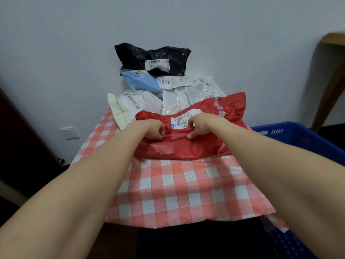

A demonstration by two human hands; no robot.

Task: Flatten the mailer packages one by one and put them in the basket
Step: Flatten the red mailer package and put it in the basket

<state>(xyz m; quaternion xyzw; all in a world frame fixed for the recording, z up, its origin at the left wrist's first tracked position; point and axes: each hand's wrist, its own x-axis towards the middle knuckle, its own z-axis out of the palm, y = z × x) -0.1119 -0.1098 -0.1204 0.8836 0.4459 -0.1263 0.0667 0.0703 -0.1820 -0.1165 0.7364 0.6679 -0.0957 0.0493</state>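
Note:
A crumpled red mailer (188,144) with a white label lies in the middle of the checked table (183,191). My left hand (155,130) grips a fold of it on the left, fingers curled. My right hand (198,126) pinches the plastic just right of the label. Behind it lies a pile of mailers: a black one (155,58) against the wall, a blue one (141,82), and several white ones (134,107). The blue basket (291,135) stands to the right of the table.
A white wall rises right behind the pile, with a socket (69,132) low on the left. A wooden table leg (330,90) stands at the far right, behind the basket. A dark door panel is at the left edge.

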